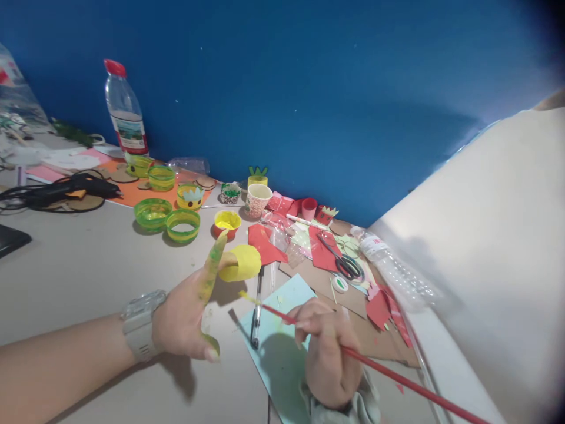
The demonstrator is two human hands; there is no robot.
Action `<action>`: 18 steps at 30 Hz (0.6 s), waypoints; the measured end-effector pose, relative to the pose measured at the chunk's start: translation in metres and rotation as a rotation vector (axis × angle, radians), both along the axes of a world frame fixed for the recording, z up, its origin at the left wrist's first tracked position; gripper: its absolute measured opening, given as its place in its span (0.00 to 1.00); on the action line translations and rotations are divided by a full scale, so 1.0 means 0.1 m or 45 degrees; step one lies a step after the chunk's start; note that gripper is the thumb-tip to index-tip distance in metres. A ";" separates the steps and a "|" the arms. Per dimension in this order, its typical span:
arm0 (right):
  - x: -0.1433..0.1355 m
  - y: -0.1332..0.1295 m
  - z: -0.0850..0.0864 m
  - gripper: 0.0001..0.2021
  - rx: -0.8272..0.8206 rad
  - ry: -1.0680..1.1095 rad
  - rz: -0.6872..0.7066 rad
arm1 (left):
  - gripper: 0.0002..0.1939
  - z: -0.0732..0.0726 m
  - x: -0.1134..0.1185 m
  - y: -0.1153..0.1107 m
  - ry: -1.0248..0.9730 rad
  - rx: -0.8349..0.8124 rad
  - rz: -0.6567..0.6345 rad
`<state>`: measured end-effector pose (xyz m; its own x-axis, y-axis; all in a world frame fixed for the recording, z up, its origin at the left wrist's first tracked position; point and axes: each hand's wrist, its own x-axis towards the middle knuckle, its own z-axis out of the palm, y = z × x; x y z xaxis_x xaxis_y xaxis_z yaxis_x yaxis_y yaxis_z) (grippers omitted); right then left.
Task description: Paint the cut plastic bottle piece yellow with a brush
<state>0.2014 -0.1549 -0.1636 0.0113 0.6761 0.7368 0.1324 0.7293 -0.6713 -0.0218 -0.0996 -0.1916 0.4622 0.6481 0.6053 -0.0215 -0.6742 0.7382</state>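
My left hand (189,312), with green and yellow paint on its fingers and a watch on the wrist, carries a yellow ring (247,262) hooked on a finger; its thumb is apart. Closed around a long red paintbrush (392,374) is my right hand (331,347). The brush's yellow tip points toward the ring, with a gap between them. Just beyond the left fingers sits a small red cup of yellow paint (227,222). Beneath the right hand lies a light blue sheet (282,359), with a pen (256,321) across its edge.
Several green-yellow rings (182,226) stand at the left, near a black glue gun (88,185) and an upright bottle (126,118). A paper cup (258,200) stands at the back. Scissors (346,265), red scraps, cardboard (326,288) and a lying bottle (397,268) occupy the right.
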 end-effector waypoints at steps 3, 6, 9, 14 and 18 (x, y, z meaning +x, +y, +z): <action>-0.02 0.03 0.03 0.12 0.141 0.122 0.000 | 0.69 -0.02 0.02 0.01 -0.031 0.022 -0.077; -0.04 0.03 0.07 0.11 0.065 0.131 0.044 | 0.74 -0.02 0.04 0.02 -0.044 0.112 -0.120; -0.04 0.00 0.14 0.13 -0.099 0.190 0.058 | 0.77 0.01 0.06 0.05 -0.048 0.210 -0.176; 0.02 0.01 0.22 0.16 -0.148 0.314 0.000 | 0.79 0.00 0.06 0.07 -0.032 0.271 -0.182; 0.02 0.01 0.19 0.12 -0.144 0.303 -0.029 | 0.79 -0.07 0.07 0.06 -0.035 0.291 -0.196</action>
